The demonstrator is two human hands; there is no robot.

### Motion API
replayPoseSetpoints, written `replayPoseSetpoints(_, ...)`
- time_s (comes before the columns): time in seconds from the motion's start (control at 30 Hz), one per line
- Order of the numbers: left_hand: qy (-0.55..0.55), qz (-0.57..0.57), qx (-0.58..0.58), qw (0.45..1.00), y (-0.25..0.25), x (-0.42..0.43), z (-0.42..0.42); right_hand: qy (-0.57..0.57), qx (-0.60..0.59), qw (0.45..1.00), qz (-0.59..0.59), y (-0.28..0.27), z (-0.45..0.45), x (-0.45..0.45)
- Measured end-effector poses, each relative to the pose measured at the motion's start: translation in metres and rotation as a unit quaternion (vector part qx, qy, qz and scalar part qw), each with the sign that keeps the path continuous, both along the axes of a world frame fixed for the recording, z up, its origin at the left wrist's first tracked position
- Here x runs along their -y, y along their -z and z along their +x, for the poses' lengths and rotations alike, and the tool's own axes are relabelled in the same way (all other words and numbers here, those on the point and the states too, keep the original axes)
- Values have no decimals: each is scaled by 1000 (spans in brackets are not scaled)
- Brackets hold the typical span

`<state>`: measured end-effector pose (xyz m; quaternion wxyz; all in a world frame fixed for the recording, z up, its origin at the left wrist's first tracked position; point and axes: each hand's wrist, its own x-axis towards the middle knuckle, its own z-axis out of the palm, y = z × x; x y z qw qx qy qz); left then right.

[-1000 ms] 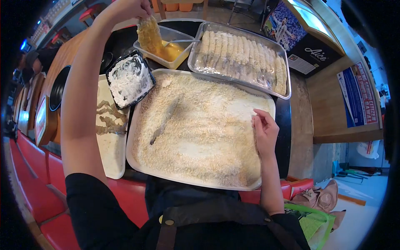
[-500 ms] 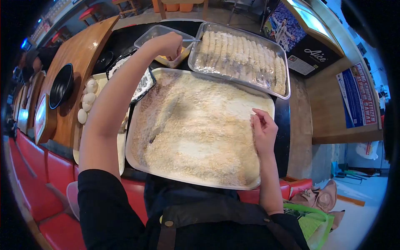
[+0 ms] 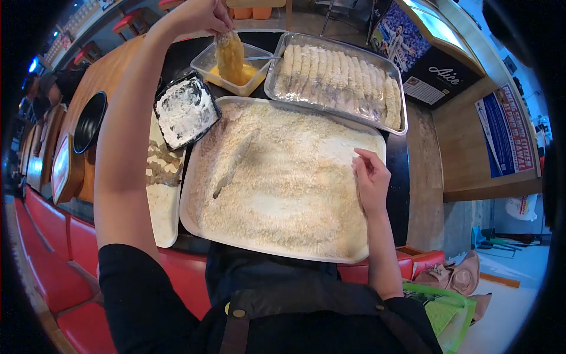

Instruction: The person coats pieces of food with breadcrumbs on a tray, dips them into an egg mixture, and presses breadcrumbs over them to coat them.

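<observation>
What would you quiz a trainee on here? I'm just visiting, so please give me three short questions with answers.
1. Which hand holds the yellow-coated piece?
2. True or false: the black dish holds yellow liquid.
3. Where does the row of pale crumbed pieces lie? a) white tray b) silver tray c) plastic tub

Key:
1. The left hand.
2. False; it holds white powder.
3. b, the silver tray.

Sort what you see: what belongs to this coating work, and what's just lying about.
Apparently part of the job:
yellow-coated piece, hanging from the left hand
tub of yellow liquid
black tray of white powder
crumb tray
metal tray of crumbed pieces

Seemingly just lying about:
black bowl
green bag
</observation>
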<state>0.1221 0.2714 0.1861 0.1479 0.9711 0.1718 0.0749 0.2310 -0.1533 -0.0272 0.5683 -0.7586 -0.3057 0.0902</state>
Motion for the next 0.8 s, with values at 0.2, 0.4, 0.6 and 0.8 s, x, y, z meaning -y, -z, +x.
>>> replayPoseSetpoints(0.2, -53, -30, 27, 998, -26, 18, -6, -1, 6, 1000, -6, -1, 0, 0)
replayPoseSetpoints(0.4, -41, -72, 42, 996, -1, 1, -8, 1, -3, 1000, -4, -2, -1, -1)
replayPoseSetpoints(0.6, -66, 5, 20, 998, 70, -32, -6, 9, -15, 1000, -10, -4, -3, -1)
replayPoseSetpoints(0.8, -107, -55, 59, 991, 76, -45, -8, 19, -6, 1000, -25, 0, -2, -1)
